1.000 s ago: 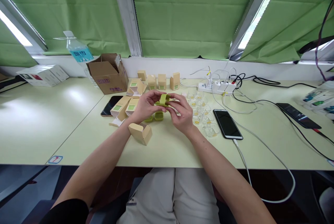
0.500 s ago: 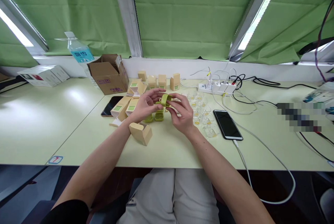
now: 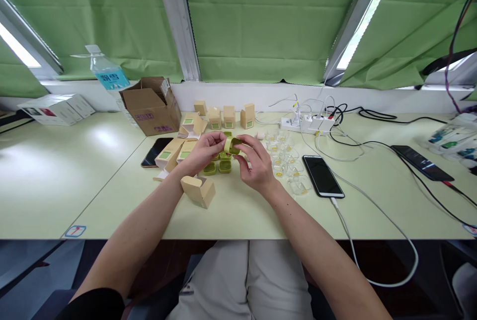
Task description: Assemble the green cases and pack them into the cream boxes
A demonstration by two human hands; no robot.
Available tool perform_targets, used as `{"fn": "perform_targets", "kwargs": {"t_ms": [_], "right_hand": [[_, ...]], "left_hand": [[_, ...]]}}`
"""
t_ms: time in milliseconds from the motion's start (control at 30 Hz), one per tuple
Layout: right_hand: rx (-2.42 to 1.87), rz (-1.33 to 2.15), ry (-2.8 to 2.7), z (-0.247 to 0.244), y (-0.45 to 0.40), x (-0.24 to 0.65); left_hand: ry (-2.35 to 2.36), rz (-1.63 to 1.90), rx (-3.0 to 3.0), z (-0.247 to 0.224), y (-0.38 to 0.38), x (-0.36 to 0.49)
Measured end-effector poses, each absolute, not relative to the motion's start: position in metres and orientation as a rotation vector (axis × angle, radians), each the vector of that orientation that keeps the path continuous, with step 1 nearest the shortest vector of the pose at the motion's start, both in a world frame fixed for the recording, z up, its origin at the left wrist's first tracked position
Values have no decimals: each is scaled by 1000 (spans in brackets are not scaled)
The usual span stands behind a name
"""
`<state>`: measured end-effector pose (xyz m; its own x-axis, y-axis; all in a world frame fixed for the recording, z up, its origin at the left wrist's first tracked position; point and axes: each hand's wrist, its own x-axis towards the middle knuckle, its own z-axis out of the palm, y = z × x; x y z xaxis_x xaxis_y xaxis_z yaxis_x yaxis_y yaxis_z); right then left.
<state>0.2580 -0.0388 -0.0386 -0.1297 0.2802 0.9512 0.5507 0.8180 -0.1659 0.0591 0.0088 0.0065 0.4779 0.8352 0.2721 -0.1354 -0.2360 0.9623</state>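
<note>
A small square green container (image 3: 230, 144) is tipped on its side above the table, its hollow facing right. My right hand (image 3: 257, 165) grips it between thumb and fingers. Close against its left side is my left hand (image 3: 206, 152), fingers curled in and pinched; whatever is between them is too small to make out. Below both hands, several more green containers (image 3: 224, 166) lie on the table, partly hidden. An opened tan carton (image 3: 199, 191) lies by my left wrist, and other opened cartons (image 3: 168, 155) with green labels sit beyond that forearm.
Several clear plastic cups (image 3: 300, 185) with yellow bits stand right of my hands, beside a charging phone (image 3: 323, 176). Small upright cartons (image 3: 247, 116) line the wall near a power strip (image 3: 307, 123). A brown cardboard box (image 3: 151, 106) and another phone (image 3: 156, 152) are on the left.
My left fingers, stretched out before, have curled in beside the green container. The container has shifted slightly left, still in my right hand. The whole view has shifted a little.
</note>
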Motion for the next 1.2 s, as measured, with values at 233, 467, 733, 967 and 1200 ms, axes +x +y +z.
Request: {"fn": "perform_targets", "kwargs": {"t_ms": [233, 467, 733, 967, 1200], "right_hand": [[-627, -321, -1764, -37, -38, 258], [-625, -270, -1783, -40, -37, 258], [-686, -103, -1643, -39, -37, 258], [-761, -80, -1585, -14, -46, 284], [-1332, -82, -1835, 20, -73, 338]], "left_hand": [[566, 1014, 1409, 8, 5, 62], [560, 1015, 1378, 12, 1, 64], [423, 898, 1378, 6, 7, 57], [426, 964, 1323, 0, 17, 51], [404, 1048, 1234, -1, 24, 49]]}}
